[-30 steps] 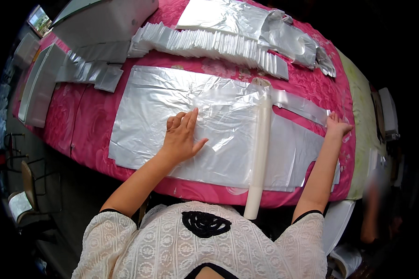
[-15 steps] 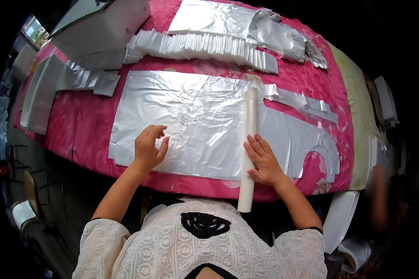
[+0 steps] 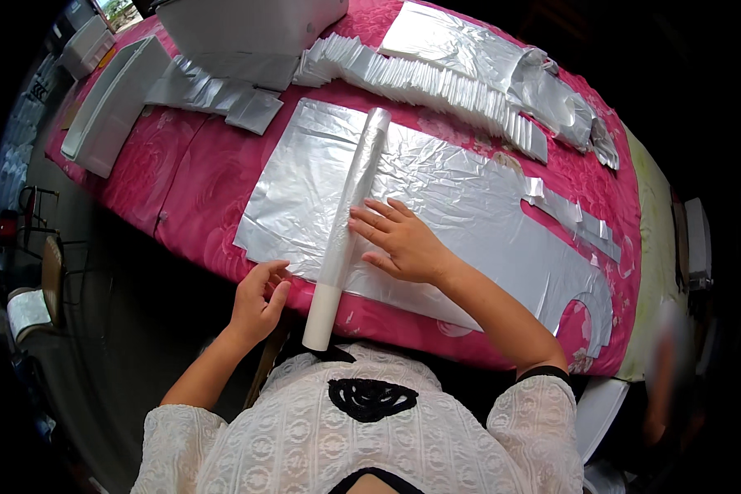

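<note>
A stack of silvery plastic bags with cut-out handles lies flat on the pink flowered cloth. Across its left part runs a long white tube, its upper length wrapped in clear or silvery film. My right hand rests against the tube's right side, fingers stretched and not wrapped round it. By the table's front edge, left of the tube, my left hand hovers with loosely bent fingers apart and nothing in them. The tube's lower end sticks out over the table edge toward my body.
Behind the bags runs a long row of folded silvery packets, with more flat bags beyond. White bins stand at the far left beside a smaller packet row. A chair is on the floor at left.
The tube has moved left across the bag stack, from near the handle end toward the other end, with my right hand following. My left hand has drawn back to the table edge. The view has turned.
</note>
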`<state>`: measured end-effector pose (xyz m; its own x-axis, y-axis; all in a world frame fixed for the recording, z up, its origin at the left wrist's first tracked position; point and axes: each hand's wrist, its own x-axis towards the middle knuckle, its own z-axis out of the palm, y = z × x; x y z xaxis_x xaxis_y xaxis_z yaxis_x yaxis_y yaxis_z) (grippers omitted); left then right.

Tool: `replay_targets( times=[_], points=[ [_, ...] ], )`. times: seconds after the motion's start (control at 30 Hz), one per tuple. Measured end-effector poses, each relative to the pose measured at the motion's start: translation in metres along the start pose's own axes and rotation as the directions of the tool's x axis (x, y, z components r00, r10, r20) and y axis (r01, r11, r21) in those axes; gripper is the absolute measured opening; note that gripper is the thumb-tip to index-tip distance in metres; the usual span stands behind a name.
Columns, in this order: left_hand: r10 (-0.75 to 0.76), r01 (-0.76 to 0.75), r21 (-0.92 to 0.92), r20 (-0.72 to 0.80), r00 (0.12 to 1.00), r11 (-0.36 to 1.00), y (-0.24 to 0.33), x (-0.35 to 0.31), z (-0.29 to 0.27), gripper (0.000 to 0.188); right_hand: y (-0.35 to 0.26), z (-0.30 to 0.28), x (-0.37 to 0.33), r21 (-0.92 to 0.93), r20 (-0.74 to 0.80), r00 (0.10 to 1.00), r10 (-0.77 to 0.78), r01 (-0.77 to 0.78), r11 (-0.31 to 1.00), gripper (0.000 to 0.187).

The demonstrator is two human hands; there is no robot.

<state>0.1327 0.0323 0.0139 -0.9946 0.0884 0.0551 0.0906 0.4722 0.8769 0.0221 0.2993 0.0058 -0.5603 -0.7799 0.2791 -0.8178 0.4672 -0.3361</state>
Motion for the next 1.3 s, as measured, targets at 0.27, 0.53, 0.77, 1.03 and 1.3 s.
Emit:
replay_targets(
  times=[0.27, 0.53, 0.77, 1.03, 1.3],
  points=[
    [-0.212, 0.220, 0.146, -0.069, 0.975, 0.965, -0.006, -0.030, 0.002, 0.053, -0.024, 0.065, 0.105, 0.020, 0.053, 0.999, -0.005, 0.004, 1.000, 0.053],
    [-0.397, 0.446, -0.381, 0.204, 0.895, 0.810, -0.028, -0.036, -0.004, 0.059, -0.062, 0.095, 0.124, 0.542, -0.312, 0.710, 0.631, -0.413, 0.732, 0.088],
    [0.112, 0.690, -0.717, 0.698, 0.708, 0.105, -0.001, -0.026, 0.009, 0.086, -0.059, 0.013, 0.086, 0.861, 0.171, 0.741, 0.650, 0.208, -0.464, 0.069],
    [-0.255, 0.521, -0.377, 0.565, 0.785, 0.766, 0.053, -0.007, 0.044, 0.042, -0.060, -0.023, 0.042, 1.000, 0.006, 0.516, 0.856, 0.008, -0.011, 0.056],
    [-0.254, 0.621, -0.444, 0.642, 0.723, 0.645, 0.073, -0.018, 0.054, 0.046, -0.070, -0.023, 0.017, 0.992, 0.022, 0.502, 0.865, 0.097, -0.082, 0.050]
  ],
)
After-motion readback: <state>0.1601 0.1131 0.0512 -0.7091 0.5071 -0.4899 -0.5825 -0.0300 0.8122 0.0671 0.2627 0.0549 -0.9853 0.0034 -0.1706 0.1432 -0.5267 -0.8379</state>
